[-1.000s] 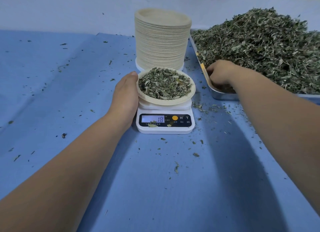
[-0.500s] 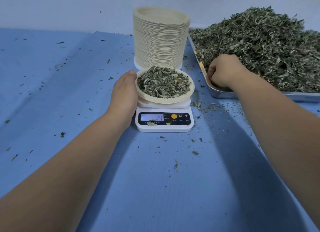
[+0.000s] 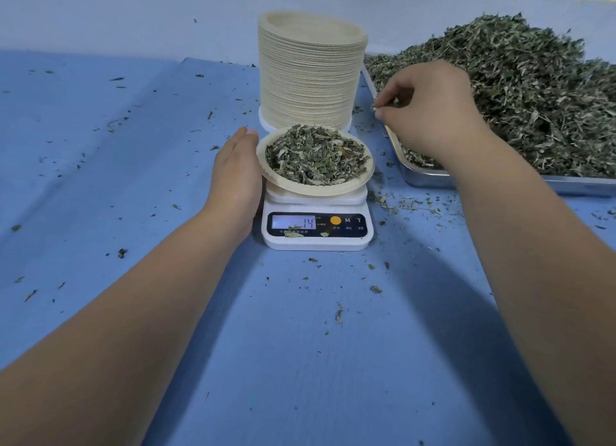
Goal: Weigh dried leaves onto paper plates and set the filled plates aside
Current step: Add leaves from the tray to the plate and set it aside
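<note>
The right hand (image 3: 430,109) is rising out of the tray (image 3: 430,176), where it was digging one second ago, and is now hanging above the tray's near corner, closer to the paper plate (image 3: 311,188). Its fingers (image 3: 382,113) are pinching a few dried leaves (image 3: 384,103). The scale display (image 3: 293,221) is showing 14, down from 18.

A single wide-angle view from the person's head looks forward and down onto the blue surface (image 3: 116,179). The scale (image 3: 316,239) sits close, mid-frame; the plate stack (image 3: 310,79) and the tray (image 3: 420,175) of dried leaves (image 3: 516,95) lie farther back near the top.
</note>
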